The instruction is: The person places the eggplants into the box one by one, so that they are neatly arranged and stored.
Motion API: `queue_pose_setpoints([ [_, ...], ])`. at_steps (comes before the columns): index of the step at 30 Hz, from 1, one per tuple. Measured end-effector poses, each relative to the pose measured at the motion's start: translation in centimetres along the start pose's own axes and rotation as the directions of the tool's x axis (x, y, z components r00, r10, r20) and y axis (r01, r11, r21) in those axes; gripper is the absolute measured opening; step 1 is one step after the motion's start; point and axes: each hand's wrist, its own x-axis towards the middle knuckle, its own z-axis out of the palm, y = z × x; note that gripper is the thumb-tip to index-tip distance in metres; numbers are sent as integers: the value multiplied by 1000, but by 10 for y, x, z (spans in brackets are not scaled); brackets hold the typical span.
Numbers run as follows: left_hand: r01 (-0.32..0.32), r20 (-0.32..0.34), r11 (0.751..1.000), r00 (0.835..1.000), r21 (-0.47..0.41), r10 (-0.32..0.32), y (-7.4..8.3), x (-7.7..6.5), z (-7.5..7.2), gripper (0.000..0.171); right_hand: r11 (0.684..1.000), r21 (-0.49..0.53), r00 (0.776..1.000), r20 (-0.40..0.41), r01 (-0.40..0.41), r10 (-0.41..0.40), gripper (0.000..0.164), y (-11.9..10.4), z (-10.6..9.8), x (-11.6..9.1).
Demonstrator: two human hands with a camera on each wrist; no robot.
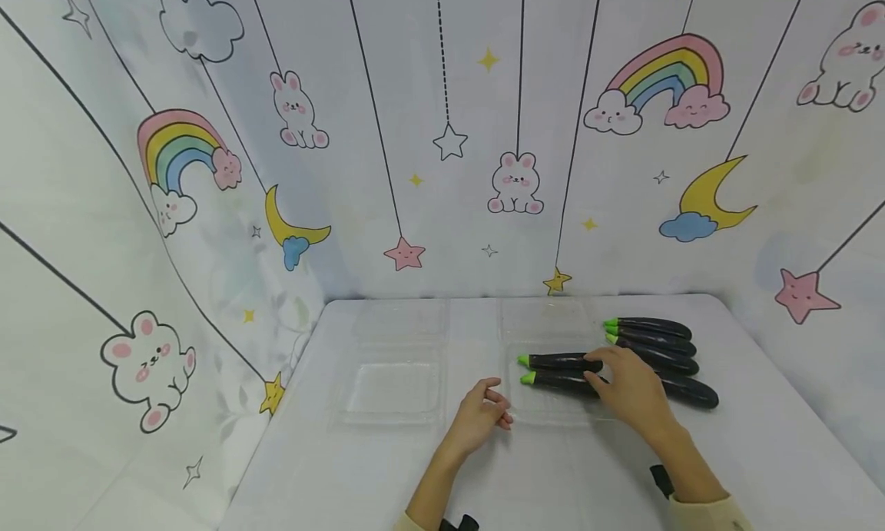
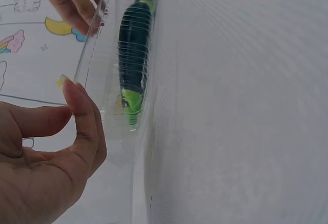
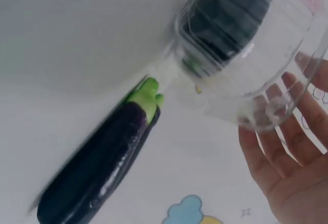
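Two dark eggplants (image 1: 553, 362) with green stems lie side by side in the right-hand clear plastic box (image 1: 553, 417). My right hand (image 1: 632, 393) is over the right end of these eggplants, with thumb and forefinger apart. In the right wrist view its relaxed fingers (image 3: 300, 144) appear partly through the clear box wall, with nothing gripped. My left hand (image 1: 480, 416) hovers at the box's left edge. Its fingers are loosely bent and hold nothing, with fingertips near the rim in the left wrist view. An eggplant (image 2: 134, 49) shows through the box side there.
Several more eggplants (image 1: 653, 350) lie on the white table right of the box. A second clear box (image 1: 390, 419), with no eggplants inside, sits on the left. Clear panels (image 1: 401, 320) extend behind both boxes. Patterned cloth walls (image 1: 442, 208) border the table's back and sides.
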Motion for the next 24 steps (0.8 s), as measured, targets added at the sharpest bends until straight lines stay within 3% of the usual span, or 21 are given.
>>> queue_pose_setpoints([
  [10,12,3,1000,1000,-24,-12,-2,-1,-3,51,1000,-6,998,-67,-14,14,30,25,-18,-5],
  [24,10,9,1000,1000,-29,-10,1,0,0,51,988,-45,988,44,-146,148,42,75,-34,-16],
])
